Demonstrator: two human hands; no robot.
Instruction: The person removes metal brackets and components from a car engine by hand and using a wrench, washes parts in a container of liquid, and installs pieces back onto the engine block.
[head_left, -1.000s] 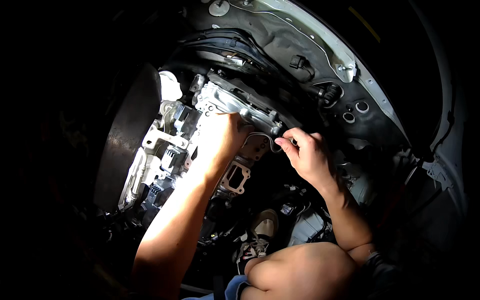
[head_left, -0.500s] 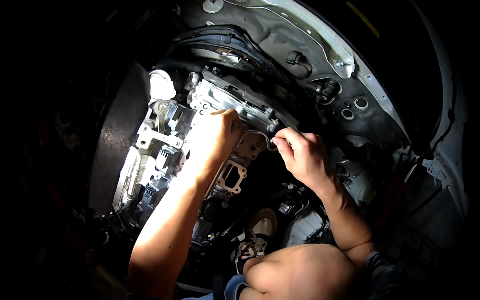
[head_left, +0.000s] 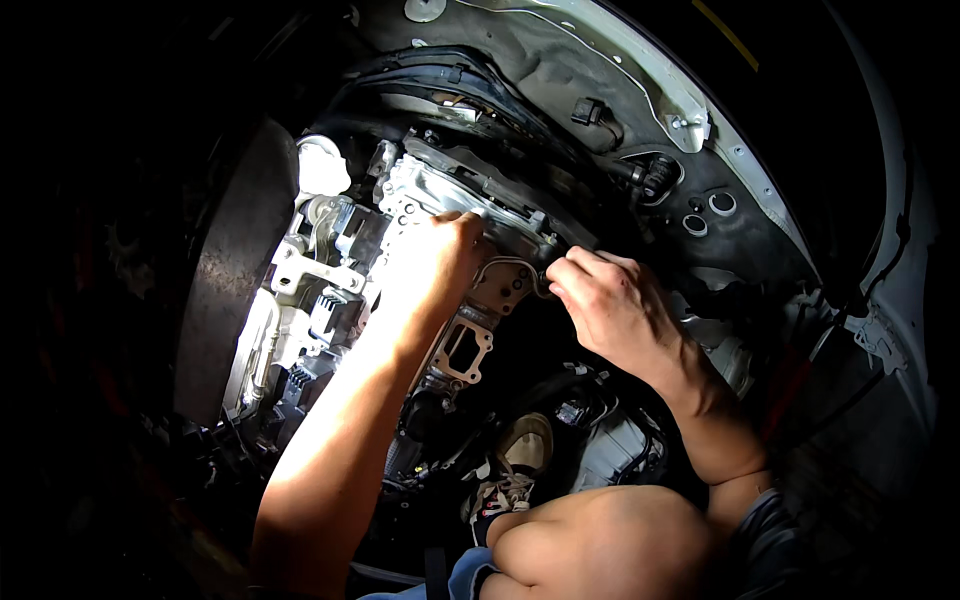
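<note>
My left hand [head_left: 445,250] is closed over the top of the engine [head_left: 435,185], fingers curled under; what they grip is hidden. Beside it a thin curved metal pipe [head_left: 508,261] arches to the right and bends down at its far end. At that end my right hand [head_left: 610,305] is closed, its fingertips against the pipe's bend and the thumb mostly hidden. Just below the pipe sits a metal flange [head_left: 464,352] with a rectangular opening.
Black ignition coils or connectors [head_left: 336,318] line the engine's left side, next to a dark curved panel [head_left: 235,270]. Hoses [head_left: 450,70] cross the back. My shoe [head_left: 525,445] and bent knee [head_left: 620,540] are in the engine bay below my hands. A body panel edge [head_left: 690,110] curves along the right.
My right hand has turned at the wrist, its back now more toward me and its thumb less visible. The right forearm has shifted slightly right. My left hand stays nearly in place.
</note>
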